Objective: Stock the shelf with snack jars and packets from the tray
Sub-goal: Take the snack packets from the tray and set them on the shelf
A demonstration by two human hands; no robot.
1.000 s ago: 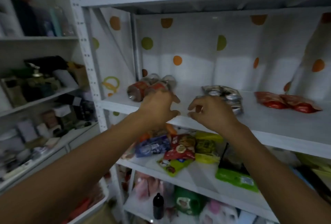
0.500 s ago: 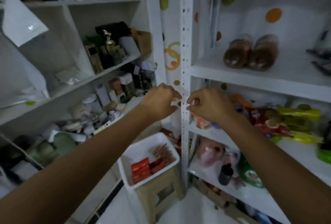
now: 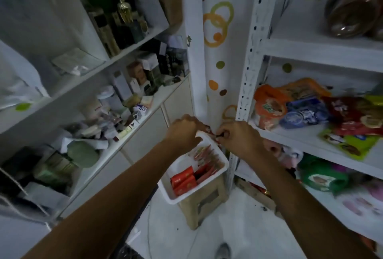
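1. Plainly, the job is only part done: the white tray sits on a beige stool on the floor, just beside the shelf's upright, and it is not yet emptied.
2. In the tray's near end lie flat red packets, glossy and stacked on edge. Thin red sachets lean in a row further along, and a bare white patch shows between them and the far rim.
3. Both hands hover over that far rim, close together. The left hand and right hand have curled fingers, and a scrap of red shows between them. I cannot tell whether either one grips it.
4. Beyond them, the middle board of the shelf already carries a loose heap of snack packets, orange, blue, red and green, overlapping and soft-looking.
5. Highest and furthest, two clear snack jars with brown contents lie on the upper board.
6. By my reading, the jars are done and the remaining work is the tray's packets and sachets.
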